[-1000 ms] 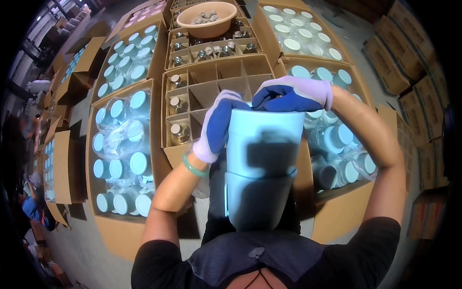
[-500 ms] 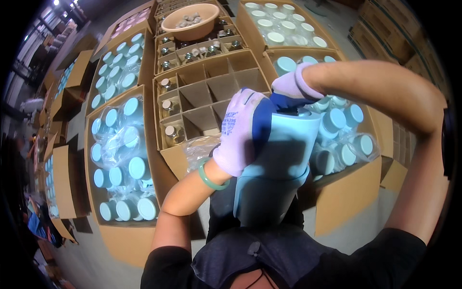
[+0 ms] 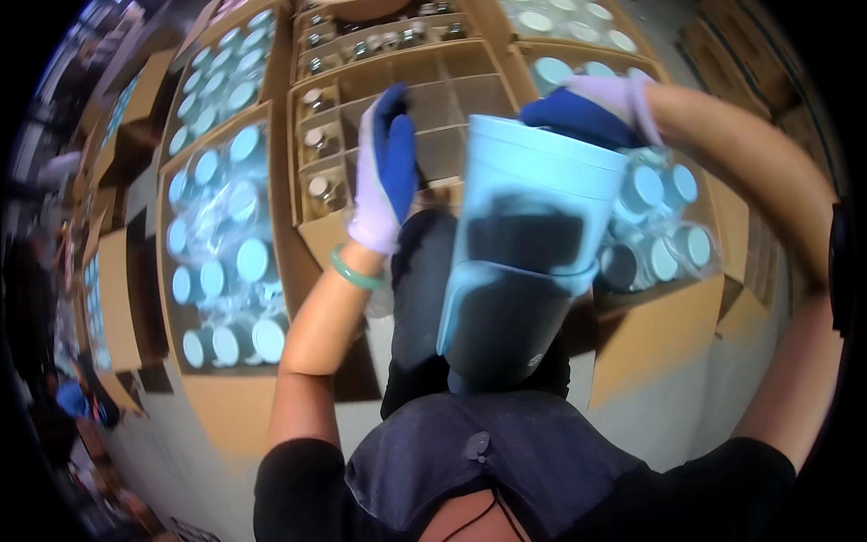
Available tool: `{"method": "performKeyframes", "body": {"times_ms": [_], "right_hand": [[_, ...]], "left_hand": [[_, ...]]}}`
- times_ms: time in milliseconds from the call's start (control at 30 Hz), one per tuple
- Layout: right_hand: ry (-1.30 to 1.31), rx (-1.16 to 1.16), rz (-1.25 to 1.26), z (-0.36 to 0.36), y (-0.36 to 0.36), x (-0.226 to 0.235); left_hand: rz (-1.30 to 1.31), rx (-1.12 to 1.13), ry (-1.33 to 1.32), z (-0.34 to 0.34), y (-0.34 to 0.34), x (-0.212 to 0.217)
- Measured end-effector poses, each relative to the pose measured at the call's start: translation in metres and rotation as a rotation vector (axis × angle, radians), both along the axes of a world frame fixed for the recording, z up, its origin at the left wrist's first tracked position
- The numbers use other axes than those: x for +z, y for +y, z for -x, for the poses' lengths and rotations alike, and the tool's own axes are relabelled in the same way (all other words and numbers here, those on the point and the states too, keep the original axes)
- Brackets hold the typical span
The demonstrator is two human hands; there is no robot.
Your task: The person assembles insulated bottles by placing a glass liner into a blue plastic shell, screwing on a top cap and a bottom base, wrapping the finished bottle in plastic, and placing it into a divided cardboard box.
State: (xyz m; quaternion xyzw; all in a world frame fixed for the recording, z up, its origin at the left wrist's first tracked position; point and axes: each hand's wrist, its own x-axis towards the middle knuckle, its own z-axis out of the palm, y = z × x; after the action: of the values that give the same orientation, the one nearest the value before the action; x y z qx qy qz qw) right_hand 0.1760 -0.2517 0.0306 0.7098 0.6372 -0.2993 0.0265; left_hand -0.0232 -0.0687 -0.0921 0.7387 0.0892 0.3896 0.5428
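A tall light-blue plastic container [image 3: 533, 190] stands tilted between my thighs, its wide rim facing away from me. A dark shadow falls across its front. My right hand [image 3: 587, 113], in a pale purple glove with a blue palm, is closed over the far rim; its fingertips are partly hidden. To the left of the container, my left hand [image 3: 384, 172], gloved the same way, is raised with fingers stretched and nothing in it. Behind that hand lies a divided cardboard box [image 3: 424, 68] with small capped glass bottles [image 3: 321, 143] along its left column.
Cartons of blue-lidded jars stand left [image 3: 217, 271] and right [image 3: 659, 226], some jars wrapped in clear plastic. A box of white-lidded jars [image 3: 573, 18] is at the far right. Bottles fill another divided box [image 3: 384, 41] beyond. Open carton flaps [image 3: 650, 343] stick out toward me.
My left hand has let go of the container's top and moved left, its fingers opening out. My right hand stays at the rim. The view has shifted, so the boxes sit higher.
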Motion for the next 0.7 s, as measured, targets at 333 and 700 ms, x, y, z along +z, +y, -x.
{"method": "performKeyframes", "body": {"times_ms": [333, 700], "right_hand": [[0.307, -0.699, 0.036, -0.030, 0.021, 0.027], [0.723, -0.096, -0.504, -0.078, 0.122, -0.089]], "left_hand": [[-0.010, -0.028, 0.832, 0.086, 0.106, -0.207], [-0.058, -0.722, 0.311, -0.089, 0.105, 0.083]]}}
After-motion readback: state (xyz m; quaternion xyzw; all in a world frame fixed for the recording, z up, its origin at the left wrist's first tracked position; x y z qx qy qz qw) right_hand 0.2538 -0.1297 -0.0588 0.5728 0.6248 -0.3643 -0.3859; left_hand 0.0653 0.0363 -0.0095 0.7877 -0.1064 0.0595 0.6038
